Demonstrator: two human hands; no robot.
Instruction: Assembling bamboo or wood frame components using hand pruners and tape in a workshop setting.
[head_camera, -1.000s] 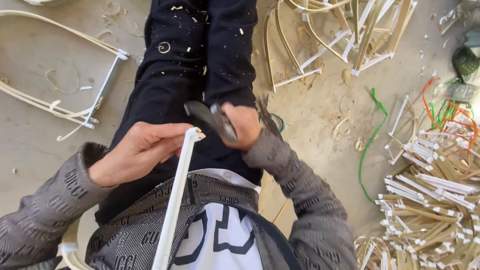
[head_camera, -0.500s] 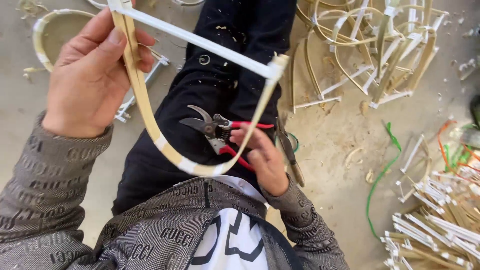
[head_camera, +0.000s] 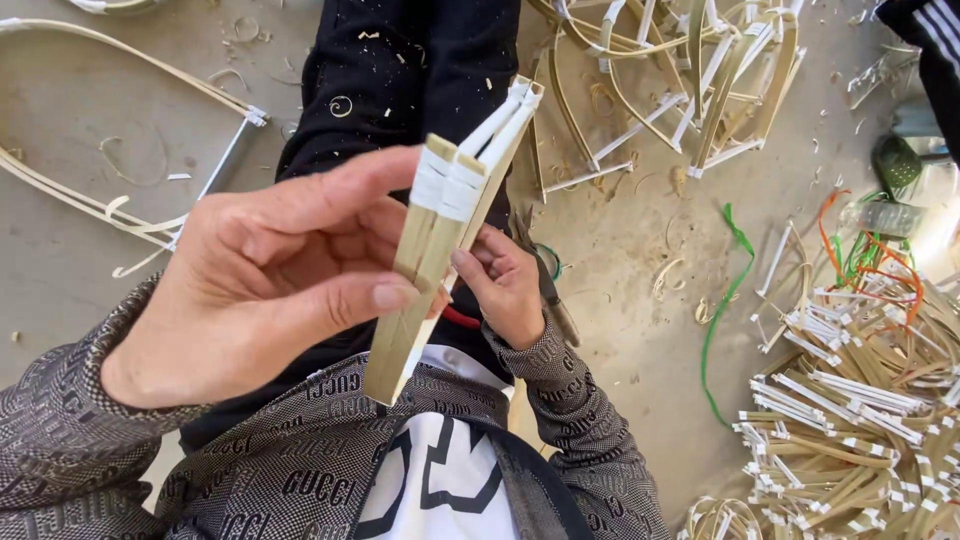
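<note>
The left hand is pinching a folded bundle of bamboo strips bound with white tape, holding it up over the lap, while the right hand is gripping the same bundle from behind, beside red-handled pliers

No boxes, no bags, no stick-on labels, no signs, no screens showing anywhere on floor or near the hands.

**Hidden and cut-off parts**

The left hand is covering the middle of the bamboo strip bundle. A red-handled tool is showing only a sliver beneath the right hand. The strip pile is running off the right edge.
</note>
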